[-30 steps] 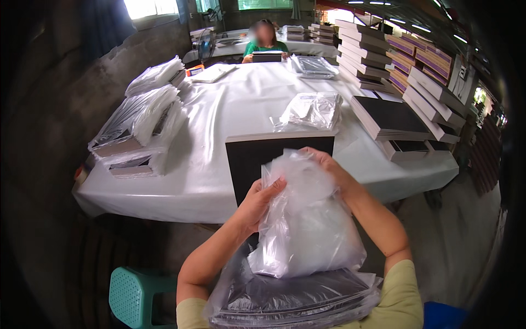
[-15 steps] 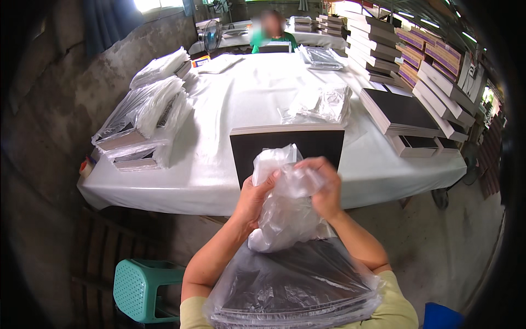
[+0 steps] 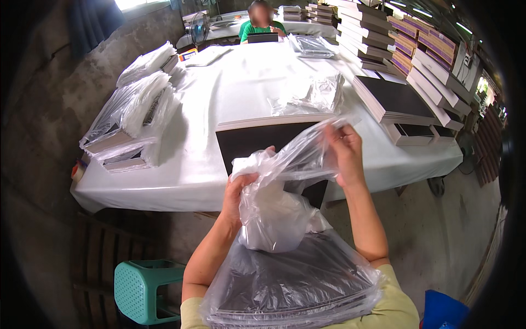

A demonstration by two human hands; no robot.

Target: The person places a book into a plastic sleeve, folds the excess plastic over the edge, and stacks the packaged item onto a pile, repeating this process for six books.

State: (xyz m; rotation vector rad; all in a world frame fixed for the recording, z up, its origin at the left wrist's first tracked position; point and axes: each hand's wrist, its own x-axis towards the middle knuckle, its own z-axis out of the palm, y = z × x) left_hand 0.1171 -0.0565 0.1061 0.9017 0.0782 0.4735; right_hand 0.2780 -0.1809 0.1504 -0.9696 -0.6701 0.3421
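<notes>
- Your left hand [image 3: 238, 189] is closed around the bunched part of the loose plastic [image 3: 274, 222], with the thumb lying over the gathered folds.
- Your right hand [image 3: 345, 151] is higher and out to the right, its fingers pinched on an edge of that same plastic; the fingertips are a little blurred.
- Between your two hands the plastic is stretched into a thin, see-through band, slanting up toward the right.
- The loose plastic hangs in front of you, its lower bulge over the far end of the wrapped stack [image 3: 296, 277]. You cannot tell from here whether the two are joined.
- That stack, dark flat pieces inside clear film, lies close against your body, between your forearms.
- Just beyond your hands, black boards [image 3: 244, 143] with pale edges stand tilted at the near edge of the table [image 3: 200, 189], which has a shiny white cover.
- On the table to your left are wrapped bundles [image 3: 123, 118]; ahead, slightly right, a crumpled clear heap [image 3: 323, 93]; farther right, a pile of black boards [image 3: 392, 101].
- Across the table sits another person [image 3: 246, 28] in a green top, behind a dark flat piece [image 3: 263, 37].
- A green stool [image 3: 131, 293] stands on the floor at your left.
</notes>
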